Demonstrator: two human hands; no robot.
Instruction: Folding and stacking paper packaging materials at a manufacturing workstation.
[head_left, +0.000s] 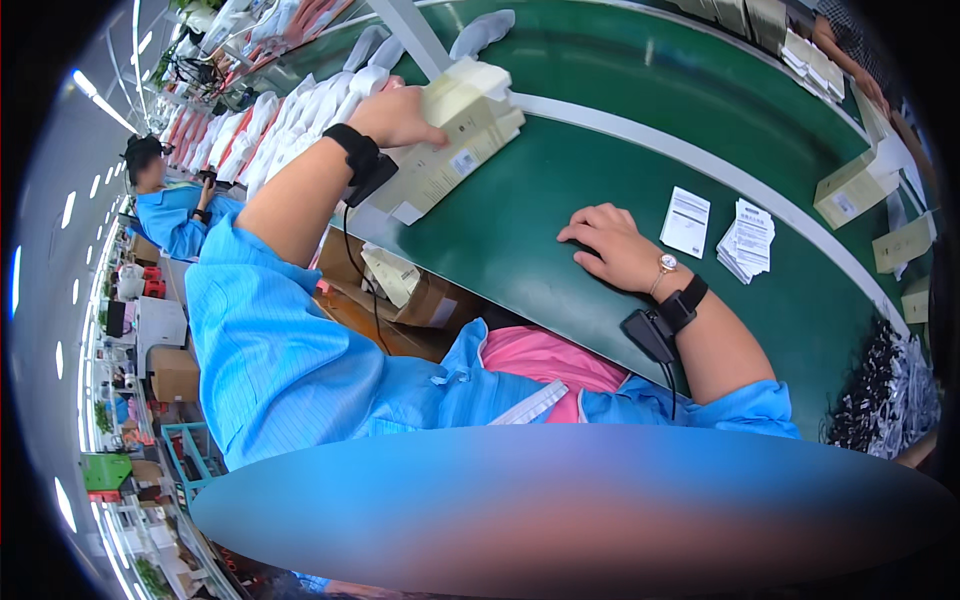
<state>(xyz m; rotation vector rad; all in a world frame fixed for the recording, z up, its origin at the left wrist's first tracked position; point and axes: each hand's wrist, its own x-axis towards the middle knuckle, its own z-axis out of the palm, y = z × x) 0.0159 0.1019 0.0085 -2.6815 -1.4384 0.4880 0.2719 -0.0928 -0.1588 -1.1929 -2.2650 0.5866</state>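
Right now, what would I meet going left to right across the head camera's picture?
Co-worker in blue → wearer's left hand → wearer's right hand → neat paper stack → fanned paper stack → far-right cream boxes.

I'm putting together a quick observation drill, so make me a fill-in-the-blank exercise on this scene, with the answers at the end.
1. The colour of the tabletop is ____.
2. The hand touching the pale yellow cartons is the ____ one.
3. Beside the right hand, white printed papers lie in ____ separate piles.
4. The small gold watch is worn on the ____ wrist.

Missing words: green; left; two; right.
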